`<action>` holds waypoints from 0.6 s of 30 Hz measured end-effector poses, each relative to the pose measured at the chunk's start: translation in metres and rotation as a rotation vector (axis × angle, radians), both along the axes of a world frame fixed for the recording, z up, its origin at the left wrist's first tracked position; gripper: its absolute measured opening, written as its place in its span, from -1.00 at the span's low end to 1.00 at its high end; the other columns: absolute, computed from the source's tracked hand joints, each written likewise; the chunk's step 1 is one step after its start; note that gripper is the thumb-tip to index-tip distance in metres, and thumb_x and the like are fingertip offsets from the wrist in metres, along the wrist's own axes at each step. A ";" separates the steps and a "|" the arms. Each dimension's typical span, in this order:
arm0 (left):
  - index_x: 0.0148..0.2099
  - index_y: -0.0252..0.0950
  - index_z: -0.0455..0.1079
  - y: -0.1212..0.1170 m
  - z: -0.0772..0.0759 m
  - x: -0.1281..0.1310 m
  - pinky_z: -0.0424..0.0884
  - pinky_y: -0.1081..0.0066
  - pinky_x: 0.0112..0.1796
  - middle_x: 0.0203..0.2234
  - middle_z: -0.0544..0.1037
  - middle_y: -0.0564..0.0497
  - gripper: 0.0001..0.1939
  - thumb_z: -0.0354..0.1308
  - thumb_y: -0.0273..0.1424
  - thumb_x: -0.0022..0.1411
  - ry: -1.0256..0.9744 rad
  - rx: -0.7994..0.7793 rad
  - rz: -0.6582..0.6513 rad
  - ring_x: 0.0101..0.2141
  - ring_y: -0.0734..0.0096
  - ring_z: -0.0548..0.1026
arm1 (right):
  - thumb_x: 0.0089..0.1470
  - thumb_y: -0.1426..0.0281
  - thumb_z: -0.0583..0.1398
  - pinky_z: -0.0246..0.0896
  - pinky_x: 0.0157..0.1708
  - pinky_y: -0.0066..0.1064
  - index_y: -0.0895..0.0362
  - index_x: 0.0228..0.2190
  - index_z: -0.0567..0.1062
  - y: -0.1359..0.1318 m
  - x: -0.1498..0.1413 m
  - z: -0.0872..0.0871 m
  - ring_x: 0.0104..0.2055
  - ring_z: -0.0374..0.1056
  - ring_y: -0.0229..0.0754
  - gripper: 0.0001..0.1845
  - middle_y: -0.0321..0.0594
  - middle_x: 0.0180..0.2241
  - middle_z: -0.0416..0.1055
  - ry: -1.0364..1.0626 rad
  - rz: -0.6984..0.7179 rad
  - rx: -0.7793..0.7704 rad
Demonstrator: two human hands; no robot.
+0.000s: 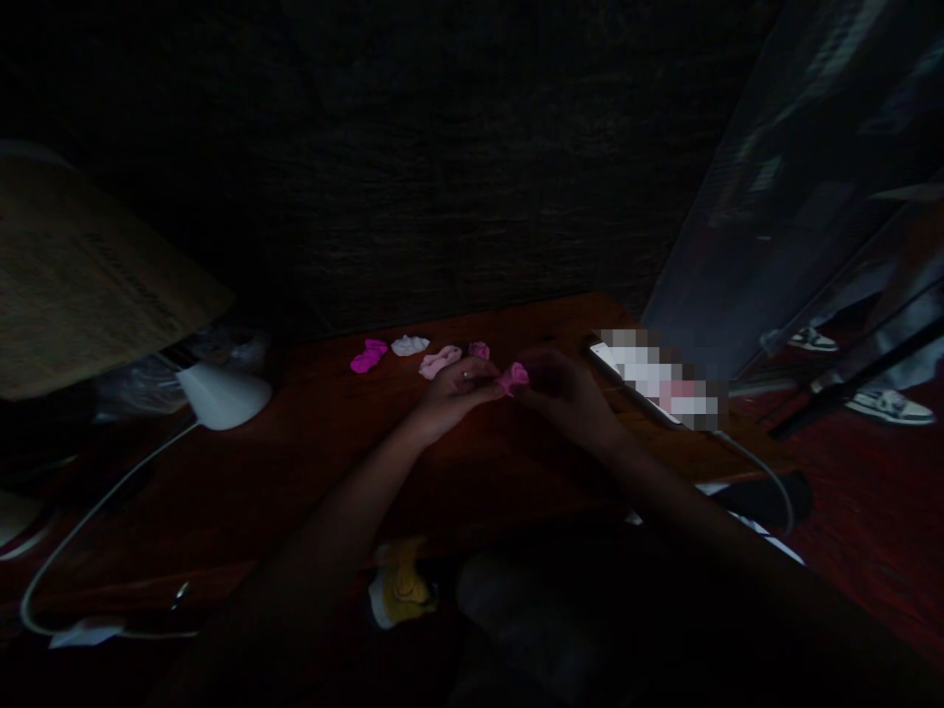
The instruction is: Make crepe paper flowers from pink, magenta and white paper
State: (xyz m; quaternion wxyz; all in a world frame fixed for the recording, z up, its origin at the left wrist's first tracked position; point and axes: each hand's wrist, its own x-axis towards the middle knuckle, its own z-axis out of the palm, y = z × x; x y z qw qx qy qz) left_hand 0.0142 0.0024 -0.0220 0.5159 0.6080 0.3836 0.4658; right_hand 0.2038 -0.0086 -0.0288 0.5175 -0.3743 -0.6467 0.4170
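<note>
A small pink rose-shaped piece [520, 374], which looks like soft modelling clay, is pinched between my two hands above the table. My left hand [461, 388] grips its left side with thumb and fingers and wears a ring. From the right, my right hand [557, 393] has its fingertips closed on the same piece, though this hand is in deep shadow. Just beyond my left hand lie a pale pink lump [441, 362] and a darker pink lump [479, 350]. Farther left on the table are a white lump [410, 345] and a magenta lump [369, 356].
A lit phone [634, 376] with a cable lies on the right of the wooden table [310, 472]. On the left stand a white lamp base [225, 395] and a brown paper bag [88, 285]. Another person's shoes [889, 405] show at right. The scene is dark.
</note>
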 end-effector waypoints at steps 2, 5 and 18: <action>-0.29 -0.32 0.43 0.000 -0.001 0.000 0.39 0.35 -0.17 -0.36 0.51 0.05 -0.72 0.40 -0.36 -0.06 0.034 0.025 -0.005 -0.29 0.42 0.49 | -0.06 0.31 0.36 0.41 -0.09 -0.23 0.10 -0.10 0.46 0.000 0.000 0.000 -0.11 0.51 -0.09 -0.56 -0.11 -0.14 0.56 0.024 0.006 0.002; -0.30 -0.32 0.40 0.001 -0.002 0.000 0.39 0.34 -0.16 -0.34 0.50 0.05 -0.70 0.41 -0.36 -0.07 0.056 0.074 -0.003 -0.27 0.40 0.49 | -0.07 0.29 0.38 0.41 -0.08 -0.23 0.11 -0.09 0.45 -0.001 -0.001 0.001 -0.11 0.51 -0.09 -0.52 -0.09 -0.12 0.56 0.055 0.010 -0.011; -0.21 -0.29 0.35 0.000 -0.002 0.001 0.45 0.31 -0.12 -0.25 0.50 0.01 -0.63 0.42 -0.35 -0.03 0.044 0.224 -0.024 -0.19 0.36 0.53 | -0.02 0.23 0.35 0.41 -0.14 -0.26 0.13 -0.25 0.57 0.000 0.002 0.003 -0.21 0.52 -0.11 -0.70 -0.14 -0.23 0.60 -0.067 -0.014 0.003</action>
